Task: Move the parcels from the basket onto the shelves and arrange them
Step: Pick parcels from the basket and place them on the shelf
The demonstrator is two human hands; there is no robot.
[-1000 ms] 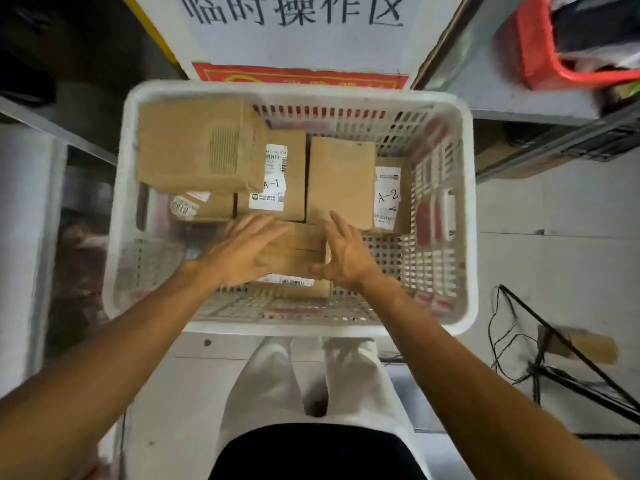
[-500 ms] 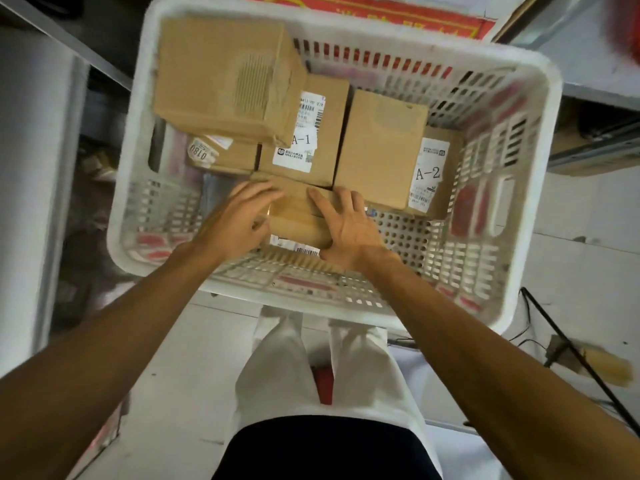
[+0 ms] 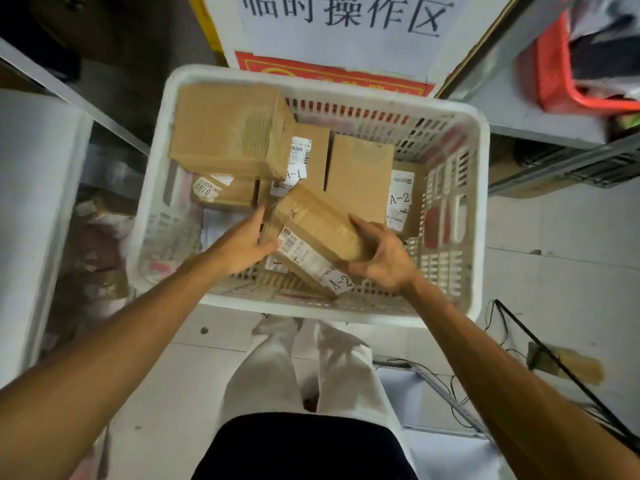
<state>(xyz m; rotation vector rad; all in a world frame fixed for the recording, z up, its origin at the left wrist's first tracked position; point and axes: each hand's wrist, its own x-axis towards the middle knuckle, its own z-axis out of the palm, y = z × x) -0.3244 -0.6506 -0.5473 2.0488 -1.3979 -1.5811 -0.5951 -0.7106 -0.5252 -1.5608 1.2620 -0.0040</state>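
A white slatted basket (image 3: 479, 188) stands on the floor in front of me with several cardboard parcels inside. My left hand (image 3: 244, 245) and my right hand (image 3: 382, 259) grip a small taped parcel (image 3: 317, 233) from either end; it is tilted and raised off the basket floor, its label reading A-2. Behind it lie a large plain box (image 3: 228, 129) at the back left, a parcel labelled A-1 (image 3: 310, 157), another parcel labelled A-2 (image 3: 360, 174), and a low parcel marked 0180 (image 3: 223, 192).
Metal shelf racks stand to the left (image 3: 38, 174) and at the right (image 3: 554, 133), with a red basket (image 3: 557, 77) on the right one. A white sign with black characters (image 3: 343, 19) hangs beyond the basket. Cables and a black stand (image 3: 540, 351) lie on the floor at the right.
Both hands have lifted the small parcel off the parcel beneath it and tilted it, so its A-2 label now faces me. The camera view has pulled back up.
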